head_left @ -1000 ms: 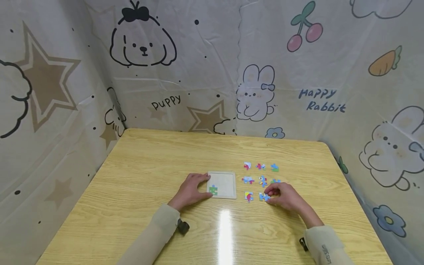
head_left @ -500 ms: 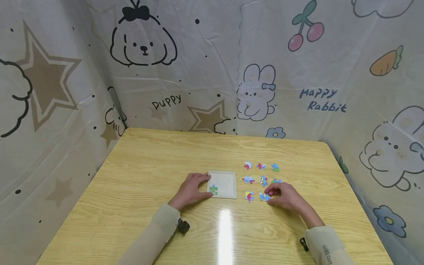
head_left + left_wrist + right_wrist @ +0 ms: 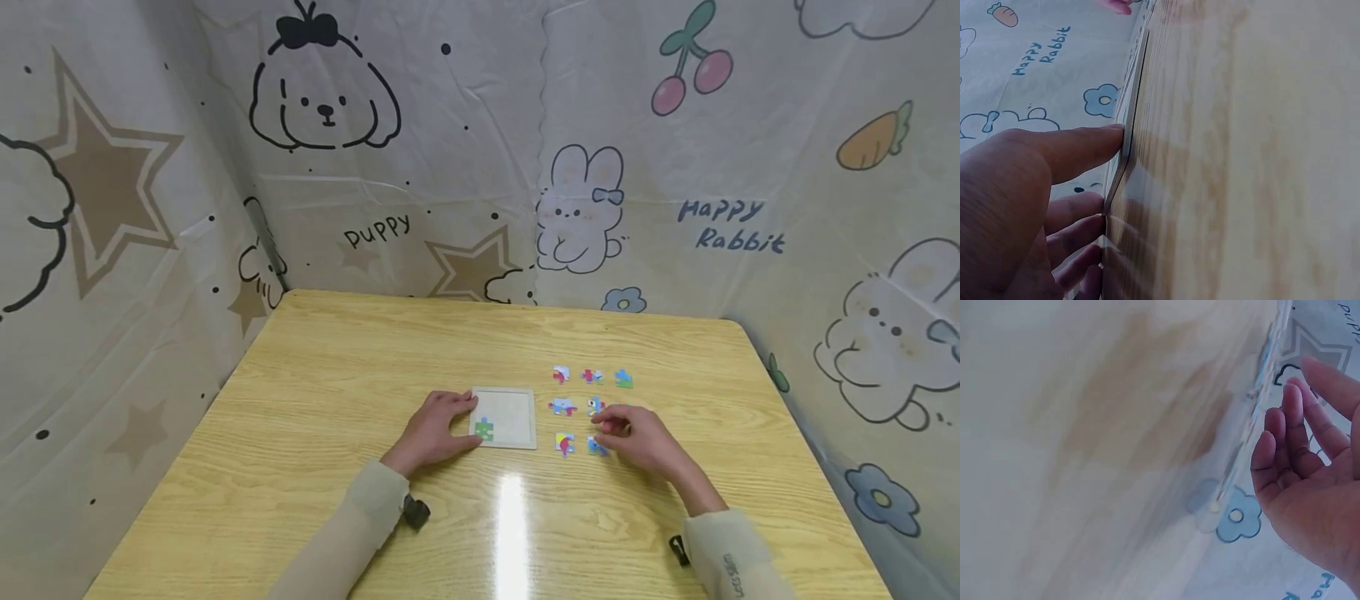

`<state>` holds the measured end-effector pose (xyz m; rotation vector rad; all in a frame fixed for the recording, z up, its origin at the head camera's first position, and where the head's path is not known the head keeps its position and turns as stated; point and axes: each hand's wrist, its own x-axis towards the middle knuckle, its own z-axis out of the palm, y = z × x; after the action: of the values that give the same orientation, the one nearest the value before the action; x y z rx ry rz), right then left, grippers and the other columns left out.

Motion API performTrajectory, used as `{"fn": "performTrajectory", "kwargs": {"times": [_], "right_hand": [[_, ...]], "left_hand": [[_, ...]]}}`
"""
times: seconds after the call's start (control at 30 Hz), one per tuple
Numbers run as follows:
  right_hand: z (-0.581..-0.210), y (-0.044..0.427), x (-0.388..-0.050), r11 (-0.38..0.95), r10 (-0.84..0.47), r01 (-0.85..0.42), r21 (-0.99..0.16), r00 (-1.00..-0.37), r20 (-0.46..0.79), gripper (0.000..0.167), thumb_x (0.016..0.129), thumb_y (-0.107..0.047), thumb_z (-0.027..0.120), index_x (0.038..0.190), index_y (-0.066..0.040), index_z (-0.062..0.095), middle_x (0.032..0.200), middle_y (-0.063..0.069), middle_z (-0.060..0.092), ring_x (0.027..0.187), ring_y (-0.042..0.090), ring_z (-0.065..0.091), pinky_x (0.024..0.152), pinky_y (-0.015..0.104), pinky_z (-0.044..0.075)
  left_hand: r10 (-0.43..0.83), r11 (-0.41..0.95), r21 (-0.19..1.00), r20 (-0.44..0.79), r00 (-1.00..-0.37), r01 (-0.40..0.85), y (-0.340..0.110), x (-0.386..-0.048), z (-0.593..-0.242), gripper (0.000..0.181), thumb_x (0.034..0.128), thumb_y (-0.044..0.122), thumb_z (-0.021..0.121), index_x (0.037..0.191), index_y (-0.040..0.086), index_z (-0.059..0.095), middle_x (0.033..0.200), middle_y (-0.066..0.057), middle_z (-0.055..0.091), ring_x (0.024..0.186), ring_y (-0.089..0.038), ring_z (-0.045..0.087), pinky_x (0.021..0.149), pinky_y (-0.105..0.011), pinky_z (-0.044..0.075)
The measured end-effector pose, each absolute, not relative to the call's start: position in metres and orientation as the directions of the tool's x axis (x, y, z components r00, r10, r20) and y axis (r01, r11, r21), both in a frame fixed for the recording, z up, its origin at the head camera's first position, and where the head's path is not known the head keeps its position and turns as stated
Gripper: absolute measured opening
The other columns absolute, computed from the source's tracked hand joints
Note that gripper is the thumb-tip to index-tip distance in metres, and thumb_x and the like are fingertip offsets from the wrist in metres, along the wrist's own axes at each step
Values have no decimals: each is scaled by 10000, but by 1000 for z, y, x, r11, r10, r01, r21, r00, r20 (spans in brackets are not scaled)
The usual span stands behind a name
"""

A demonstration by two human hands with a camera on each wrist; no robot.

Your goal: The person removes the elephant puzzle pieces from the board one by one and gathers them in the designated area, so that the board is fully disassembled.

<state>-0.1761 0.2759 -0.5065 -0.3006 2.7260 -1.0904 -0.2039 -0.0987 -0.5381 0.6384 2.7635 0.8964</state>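
Note:
In the head view my left hand [image 3: 433,431] holds a shallow square puzzle tray [image 3: 533,417] by its left side, thumb and fingers at the near and far corners. The left wrist view shows the thumb [image 3: 1088,150] on the tray's edge. One green puzzle piece [image 3: 483,430] lies in the tray's near left corner. My right hand [image 3: 639,437] hovers over loose puzzle pieces, partly covering a blue piece [image 3: 597,447] and a blue-and-yellow piece [image 3: 596,405]. In the right wrist view its fingers [image 3: 1294,425] are loosely bent, with no piece visible between them.
More pieces lie right of the tray: a far row with a red-and-white piece [image 3: 561,375], a red piece [image 3: 592,377] and a blue-green piece [image 3: 623,379], then a pale blue piece [image 3: 562,407] and a yellow-and-red piece [image 3: 565,444]. Patterned cloth [image 3: 420,167] surrounds the wooden table [image 3: 337,358].
My right hand has shifted slightly left and away from me. It now covers part of the blue-and-yellow piece and hides the green-blue piece beside it. My left hand and the tray stay put.

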Motion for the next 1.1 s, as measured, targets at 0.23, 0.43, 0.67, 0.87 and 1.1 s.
{"fn": "performTrajectory", "kwargs": {"times": [0.23,0.43,0.67,0.87,1.1], "right_hand": [[-504,246,-183,653,-281,-144,-743,-958,-61,211,966,-127,728,1157,-38,742,918,17,671,809,141,592,705,241,515],[-504,218,-190,610,-333,-185,-771,-942,-38,232,965,-134,729,1170,-26,737,957,33,702,837,117,617,746,247,532],[-500,178,-201,595,-400,-206,-777,-914,-64,222,968,-130,728,1165,-29,741,983,35,712,860,131,626,757,261,535],[-503,147,-209,612,-460,-229,-757,-882,-105,220,943,-108,751,1143,-16,744,970,42,728,869,121,649,797,287,555],[-504,127,-210,651,-460,-218,-727,-875,-150,221,900,-85,791,1106,-14,753,957,50,747,865,133,683,815,322,582]], "left_hand": [[457,734,584,-46,-889,347,-100,-204,-537,751,919,445,773,1547,143,492,1626,-6,448,1472,-300,384,1184,-525,379],[472,728,587,-56,-880,353,-101,-206,-536,763,915,441,778,1556,151,483,1620,-25,453,1477,-305,371,1184,-537,372],[470,734,582,-66,-880,349,-101,-207,-535,773,911,445,784,1557,149,480,1624,-31,449,1479,-302,368,1194,-532,360],[464,740,577,-66,-884,345,-101,-208,-535,770,911,455,784,1555,159,484,1621,-20,455,1477,-301,372,1199,-529,357],[470,733,584,-61,-881,351,-102,-208,-537,761,913,453,781,1552,158,490,1618,-28,460,1472,-304,378,1192,-535,365]]}}
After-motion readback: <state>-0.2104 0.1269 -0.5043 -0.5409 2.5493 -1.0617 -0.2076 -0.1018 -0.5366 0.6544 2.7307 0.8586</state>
